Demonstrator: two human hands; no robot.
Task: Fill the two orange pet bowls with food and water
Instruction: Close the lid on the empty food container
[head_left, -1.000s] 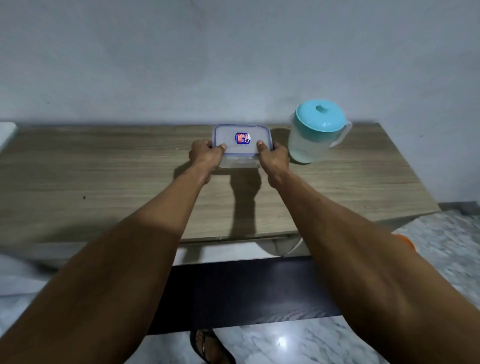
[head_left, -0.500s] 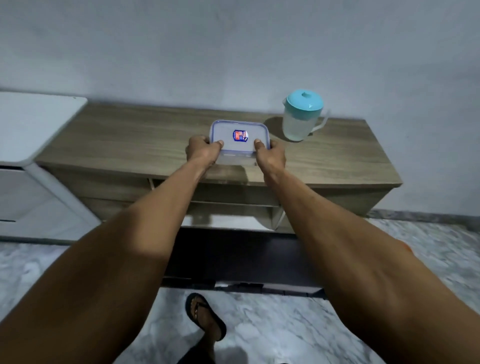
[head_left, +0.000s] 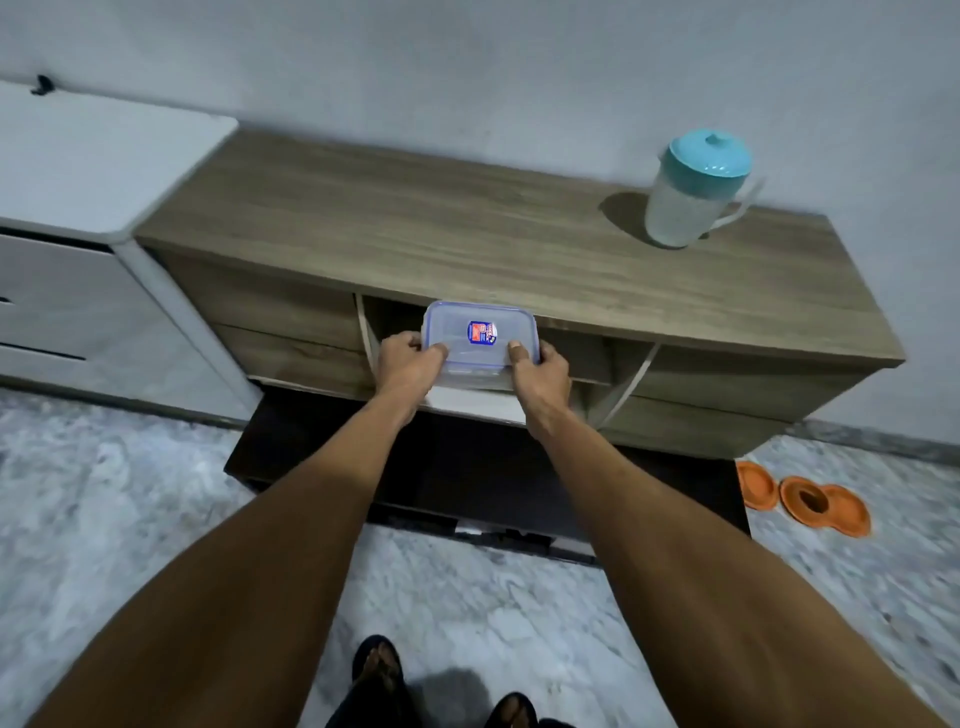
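Note:
A clear plastic food container (head_left: 478, 338) with a blue-rimmed lid and a red and blue label is in the air in front of the wooden cabinet (head_left: 467, 244). My left hand (head_left: 408, 366) grips its left end and my right hand (head_left: 540, 371) grips its right end, thumbs on the lid. A clear water pitcher (head_left: 693, 192) with a teal lid stands at the cabinet's back right. The orange pet bowls (head_left: 808, 503) lie on the floor to the right of the cabinet; their insides are blurred.
A white drawer unit (head_left: 93, 171) stands left of the cabinet. Open shelves run under the cabinet top. A dark low board (head_left: 467, 467) lies on the marble floor below my arms. My sandalled feet (head_left: 379, 670) show at the bottom edge.
Both hands have lifted the container off the cabinet top and drawn it toward me, in front of the cabinet. The view pulled back, bringing the orange bowls into sight.

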